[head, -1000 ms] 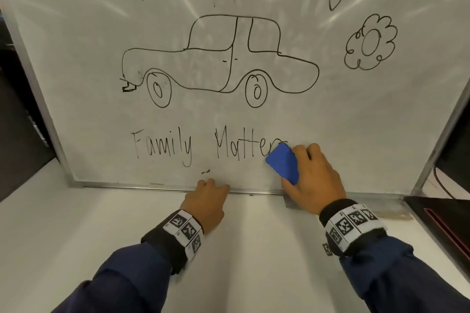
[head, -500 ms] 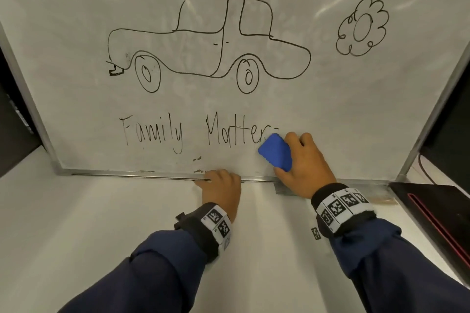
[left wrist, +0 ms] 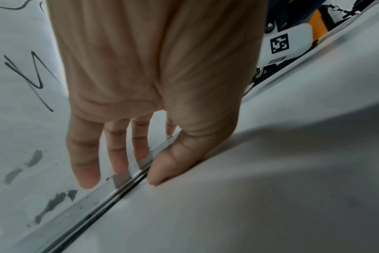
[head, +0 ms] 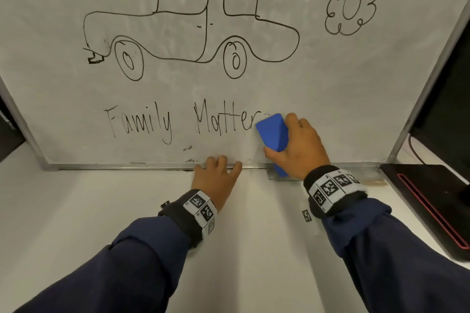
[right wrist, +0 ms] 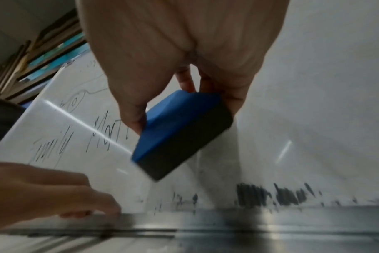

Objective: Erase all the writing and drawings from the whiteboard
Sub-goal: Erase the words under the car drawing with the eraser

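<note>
The whiteboard (head: pixel 330 99) stands tilted on a white table, with a car drawing (head: pixel 190 25), a flower drawing (head: pixel 351 4) and the words "Family Matter" (head: pixel 178 123) on it. My right hand (head: pixel 300 147) grips a blue eraser (head: pixel 272 132) with a dark felt face (right wrist: pixel 184 145), pressed on the board just right of the last letter. My left hand (head: pixel 216 178) rests with straight fingers (left wrist: pixel 84 162) on the board's bottom metal frame (left wrist: pixel 128 178), thumb on the table side.
Ink smudges (head: pixel 188 148) and dark streaks (right wrist: pixel 270 196) mark the board near its lower edge. A black device with a red line (head: pixel 432 201) lies on the table at the right. White table surface (head: pixel 101 211) lies in front of the board.
The eraser wiped away the last letter of "Matters". My left hand slid right along the bottom frame, closer to the right hand. The view dropped lower on the board.
</note>
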A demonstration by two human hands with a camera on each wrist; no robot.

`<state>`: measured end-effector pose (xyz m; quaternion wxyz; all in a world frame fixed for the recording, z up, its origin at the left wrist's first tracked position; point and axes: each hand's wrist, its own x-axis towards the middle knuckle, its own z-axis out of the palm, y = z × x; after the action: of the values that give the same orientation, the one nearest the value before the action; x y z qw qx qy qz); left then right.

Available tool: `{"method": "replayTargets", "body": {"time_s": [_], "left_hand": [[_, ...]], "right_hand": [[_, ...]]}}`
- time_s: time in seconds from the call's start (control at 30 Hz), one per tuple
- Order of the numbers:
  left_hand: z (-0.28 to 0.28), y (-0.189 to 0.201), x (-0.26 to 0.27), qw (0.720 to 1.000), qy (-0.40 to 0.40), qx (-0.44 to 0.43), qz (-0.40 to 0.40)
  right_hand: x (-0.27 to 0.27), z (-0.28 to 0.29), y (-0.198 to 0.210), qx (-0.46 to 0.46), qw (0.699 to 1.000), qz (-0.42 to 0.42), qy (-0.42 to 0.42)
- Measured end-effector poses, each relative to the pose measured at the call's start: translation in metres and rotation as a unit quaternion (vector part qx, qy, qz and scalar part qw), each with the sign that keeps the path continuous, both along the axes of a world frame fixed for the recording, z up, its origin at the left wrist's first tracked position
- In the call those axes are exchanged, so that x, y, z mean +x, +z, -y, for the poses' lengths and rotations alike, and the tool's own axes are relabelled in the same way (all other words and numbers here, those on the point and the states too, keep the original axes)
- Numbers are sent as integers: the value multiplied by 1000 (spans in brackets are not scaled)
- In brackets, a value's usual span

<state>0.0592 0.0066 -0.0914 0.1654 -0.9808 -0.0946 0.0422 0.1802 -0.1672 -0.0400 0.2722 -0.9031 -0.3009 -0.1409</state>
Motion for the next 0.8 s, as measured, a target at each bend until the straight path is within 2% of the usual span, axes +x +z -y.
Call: {"method": "replayTargets", "body": {"time_s": [0.07,0.27,0.5,0.6,0.7,0.8], "left_hand": [[-1,1,-1,1000,-1,2,-1],[-10,12,-8,1000,7,-19,10],[-20,10,-12,995,22,-101,6],[-22,5,-13,993,22,-115,4],[-24,0,-15,995,23,-96,15],[-34,-3,-20,997,27,-64,27]], "right_hand": [[-5,-1,-5,1,1000,-7,-11],[-8,-15,6,87,995,4,-51],[-15,-18,-8,7,996,-60,-73],[-16,-19,-3,61,996,-29,-64],[-10,-23,7,86,994,-17,-60],[-9,-26,7,22,997,-44,-61]]}}
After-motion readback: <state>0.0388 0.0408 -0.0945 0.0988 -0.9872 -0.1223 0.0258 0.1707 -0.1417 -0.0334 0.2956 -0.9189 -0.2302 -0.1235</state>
